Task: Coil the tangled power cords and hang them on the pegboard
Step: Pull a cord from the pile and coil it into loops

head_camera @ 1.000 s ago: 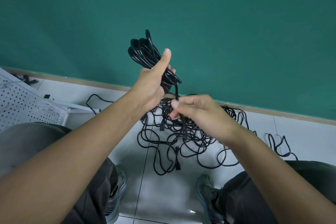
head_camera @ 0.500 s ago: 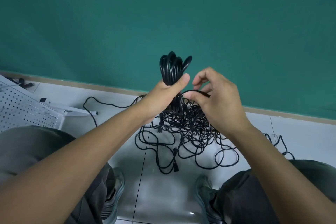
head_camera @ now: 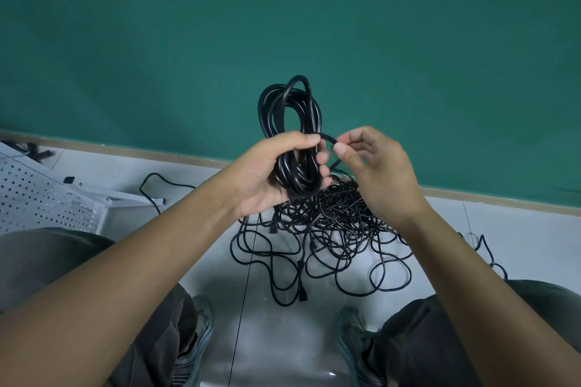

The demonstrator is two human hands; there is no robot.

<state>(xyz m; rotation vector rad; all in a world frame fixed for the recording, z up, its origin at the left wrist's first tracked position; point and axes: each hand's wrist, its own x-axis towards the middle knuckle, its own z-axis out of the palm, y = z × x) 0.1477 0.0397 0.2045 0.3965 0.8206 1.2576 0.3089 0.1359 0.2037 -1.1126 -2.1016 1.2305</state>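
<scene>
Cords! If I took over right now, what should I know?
Left hand: grips the coil, held upright in front of the wall.
Right hand: pinches the cord's loose end beside the coil.
Tangle: on the floor between the feet, under the hands.
Pegboard: at the left; no cord shows on its visible part.
Done: one cord looped into a coil.
Left: probably secure that end, hang the coil, then coil and hang the rest.

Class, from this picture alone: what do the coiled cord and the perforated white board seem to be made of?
Coiled cord: likely rubber or PVC sheathing, black and glossy; pale highlights run along its smooth, bent loops.
Perforated white board: probably painted sheet metal, matte white, with even rows of small holes; plastic cannot be ruled out.
</scene>
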